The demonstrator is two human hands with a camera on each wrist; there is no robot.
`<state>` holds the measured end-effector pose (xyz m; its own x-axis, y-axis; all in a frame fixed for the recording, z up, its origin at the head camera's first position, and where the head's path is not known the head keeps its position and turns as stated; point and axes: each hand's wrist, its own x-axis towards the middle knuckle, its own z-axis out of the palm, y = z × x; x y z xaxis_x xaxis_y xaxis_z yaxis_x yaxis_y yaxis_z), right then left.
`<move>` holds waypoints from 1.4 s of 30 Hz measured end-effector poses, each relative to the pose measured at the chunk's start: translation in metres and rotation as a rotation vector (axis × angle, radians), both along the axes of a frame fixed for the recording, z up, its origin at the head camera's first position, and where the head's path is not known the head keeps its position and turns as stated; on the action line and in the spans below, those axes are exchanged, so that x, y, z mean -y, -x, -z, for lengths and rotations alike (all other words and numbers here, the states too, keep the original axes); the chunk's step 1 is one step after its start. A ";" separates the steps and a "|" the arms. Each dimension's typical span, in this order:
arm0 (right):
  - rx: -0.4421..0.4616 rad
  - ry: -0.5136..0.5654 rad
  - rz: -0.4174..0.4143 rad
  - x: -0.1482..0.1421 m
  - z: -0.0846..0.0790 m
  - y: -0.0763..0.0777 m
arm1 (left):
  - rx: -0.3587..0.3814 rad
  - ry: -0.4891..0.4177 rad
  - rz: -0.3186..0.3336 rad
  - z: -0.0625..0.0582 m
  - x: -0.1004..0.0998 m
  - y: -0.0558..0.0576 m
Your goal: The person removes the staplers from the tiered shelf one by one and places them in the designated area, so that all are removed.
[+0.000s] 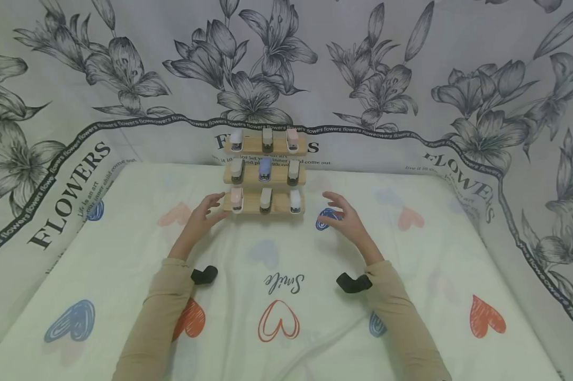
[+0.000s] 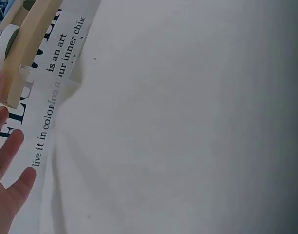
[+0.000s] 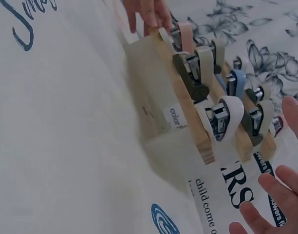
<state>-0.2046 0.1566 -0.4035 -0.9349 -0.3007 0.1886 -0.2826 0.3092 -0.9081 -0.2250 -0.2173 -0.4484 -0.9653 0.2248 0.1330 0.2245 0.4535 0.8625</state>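
Staplers [image 1: 265,169] on rack [image 1: 280,201], heart-print sheet [image 1: 324,323], floral cloth [image 1: 315,100] behind

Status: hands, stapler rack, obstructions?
Left hand at left end of rack, contact unclear. Right hand apart, right side. Rack holds nine staplers. Nothing seen in the way.

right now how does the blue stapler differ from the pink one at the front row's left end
The blue stapler sits mid-row in the middle row, while the pink stapler ends the front row. The blue one has a neighbour on each side; the pink one has one only on its right. The pink one is nearer the left hand than the blue. Both rest on the wooden stand.
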 end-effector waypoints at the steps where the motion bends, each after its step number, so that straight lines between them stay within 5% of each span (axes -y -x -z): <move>1: 0.002 0.003 -0.003 0.001 0.005 0.004 | 0.010 -0.005 -0.003 0.000 -0.001 0.001; 10: 0.021 -0.020 0.001 0.018 0.033 0.026 | 0.077 -0.109 0.006 -0.011 -0.011 -0.007; 20: 0.098 -0.022 -0.002 0.032 0.022 0.032 | 0.038 -0.069 -0.028 -0.016 -0.015 -0.014; 26: 0.101 -0.021 -0.002 0.036 0.033 0.041 | 0.047 -0.085 -0.023 0.002 -0.008 -0.003; 32: 0.091 0.040 -0.047 0.041 0.022 0.037 | 0.016 -0.108 -0.020 0.024 -0.004 0.006; 42: 0.071 0.051 -0.087 0.047 0.011 0.035 | -0.009 -0.130 -0.017 0.028 -0.005 0.001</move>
<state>-0.2396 0.1097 -0.4147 -0.9174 -0.3725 0.1404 -0.2410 0.2389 -0.9407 -0.2261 -0.2120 -0.4760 -0.9673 0.1891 0.1690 0.2262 0.3422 0.9120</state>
